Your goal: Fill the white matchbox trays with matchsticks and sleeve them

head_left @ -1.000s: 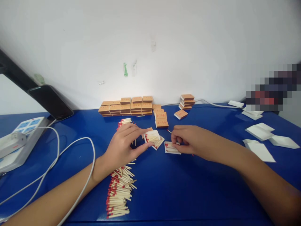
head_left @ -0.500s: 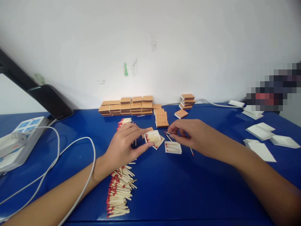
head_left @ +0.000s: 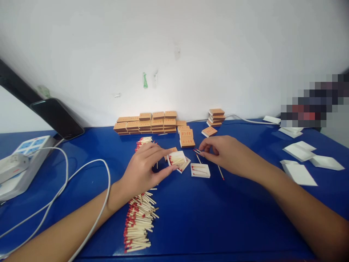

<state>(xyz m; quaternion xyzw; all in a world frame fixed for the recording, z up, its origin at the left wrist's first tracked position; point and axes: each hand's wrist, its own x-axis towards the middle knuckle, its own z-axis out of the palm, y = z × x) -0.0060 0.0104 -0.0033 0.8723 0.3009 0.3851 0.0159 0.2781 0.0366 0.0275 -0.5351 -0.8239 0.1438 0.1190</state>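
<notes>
My left hand (head_left: 145,165) grips a small white matchbox tray (head_left: 173,155) between thumb and index finger. Red-tipped matches (head_left: 177,161) fill that tray, which sits tilted over other matchbox parts partly hidden by the hand. With thumb and fingers pinched together, my right hand (head_left: 218,151) holds red-headed matches (head_left: 197,150) just above the table. Below its fingertips, one loose match (head_left: 199,158) lies on the blue surface. A second white tray (head_left: 200,175) with a few matches inside rests nearer to me, and another match (head_left: 221,173) lies to its right.
A long heap of matches (head_left: 139,222) runs under and before my left forearm. Stacked orange matchboxes (head_left: 145,125) stand along the wall, with a smaller stack (head_left: 216,117) to the right. Folded white trays (head_left: 298,173) lie at right; a cable (head_left: 107,171), power strip (head_left: 32,160) and phone (head_left: 58,118) at left.
My right hand has shifted slightly up and away from the second tray, its fingers closer together around the matches. My left hand stays on the filled tray.
</notes>
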